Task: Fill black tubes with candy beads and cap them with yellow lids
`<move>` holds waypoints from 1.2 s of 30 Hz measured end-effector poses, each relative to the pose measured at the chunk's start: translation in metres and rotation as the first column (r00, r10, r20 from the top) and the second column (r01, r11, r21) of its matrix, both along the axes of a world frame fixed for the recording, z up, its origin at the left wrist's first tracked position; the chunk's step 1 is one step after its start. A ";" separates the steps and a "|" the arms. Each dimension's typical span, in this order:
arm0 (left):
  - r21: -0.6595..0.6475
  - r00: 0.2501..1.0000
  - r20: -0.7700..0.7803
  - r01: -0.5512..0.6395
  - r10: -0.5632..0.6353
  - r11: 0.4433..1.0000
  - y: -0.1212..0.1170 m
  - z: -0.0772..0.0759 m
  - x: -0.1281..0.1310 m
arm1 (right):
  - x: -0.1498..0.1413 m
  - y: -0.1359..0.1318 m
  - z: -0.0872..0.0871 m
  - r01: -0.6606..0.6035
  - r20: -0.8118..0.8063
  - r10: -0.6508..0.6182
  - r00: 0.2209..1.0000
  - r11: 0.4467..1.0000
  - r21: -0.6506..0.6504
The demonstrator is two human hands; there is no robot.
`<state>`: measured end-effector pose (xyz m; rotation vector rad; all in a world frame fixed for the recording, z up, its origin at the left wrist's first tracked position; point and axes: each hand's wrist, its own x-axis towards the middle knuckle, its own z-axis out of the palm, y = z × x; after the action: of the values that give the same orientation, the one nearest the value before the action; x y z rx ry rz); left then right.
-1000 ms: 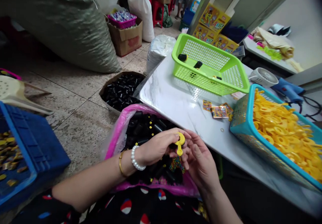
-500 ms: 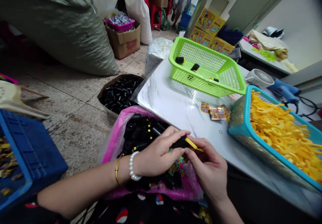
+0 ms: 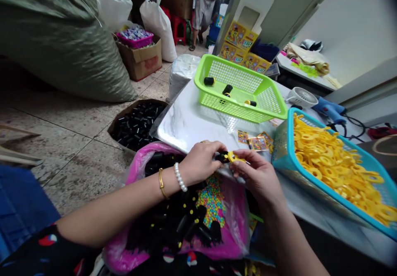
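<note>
Just right of the frame's centre, a small black plastic cylinder [image 3: 219, 157] meets a flat yellow plastic ring piece [image 3: 235, 157]. The left hand [image 3: 198, 162] (with a white beaded bracelet [image 3: 179, 177] at its wrist) pinches the cylinder, fingers closed; the right hand [image 3: 262, 177] grips the yellow piece between thumb and fingers. At lower centre, a pink plastic-lined tub [image 3: 231, 243] holds more cylinders and tiny multicoloured pellets [image 3: 212, 197]. A turquoise plastic basket [image 3: 283, 141], heaped with yellow pieces, fills the right side; a lime-green mesh basket [image 3: 242, 113] sits at upper centre.
</note>
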<state>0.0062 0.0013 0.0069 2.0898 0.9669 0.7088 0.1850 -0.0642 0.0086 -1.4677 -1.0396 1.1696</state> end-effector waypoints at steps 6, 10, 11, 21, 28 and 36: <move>0.047 0.999 0.040 0.024 -0.026 0.999 -0.001 -0.003 -0.002 | 0.002 0.012 0.006 -0.088 0.013 0.089 0.996 0.994 -0.059; 0.044 0.998 0.053 0.036 -0.038 0.998 -0.001 -0.006 -0.001 | -0.002 0.019 0.015 -0.110 -0.007 0.110 0.994 0.989 -0.100; 0.044 0.998 0.057 0.036 -0.038 0.998 0.000 -0.006 -0.001 | -0.004 0.020 0.017 -0.120 -0.028 0.117 0.993 0.985 -0.125; 0.091 0.998 0.062 0.023 -0.028 0.996 0.001 -0.006 0.001 | -0.011 0.041 0.029 -0.265 -0.305 0.155 0.940 0.893 -0.364; 0.111 0.996 0.083 0.027 -0.036 0.993 0.000 -0.012 0.000 | -0.010 0.039 0.022 -0.202 -0.269 0.112 0.957 0.920 -0.336; 0.079 0.998 0.059 0.029 -0.034 0.996 0.000 -0.009 -0.002 | -0.015 0.011 0.013 -0.148 -0.103 0.134 0.986 0.980 -0.136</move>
<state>0.0040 0.0010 -0.0023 2.1340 0.8841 0.8012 0.1703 -0.0528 0.0218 -1.4531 -1.0263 1.4268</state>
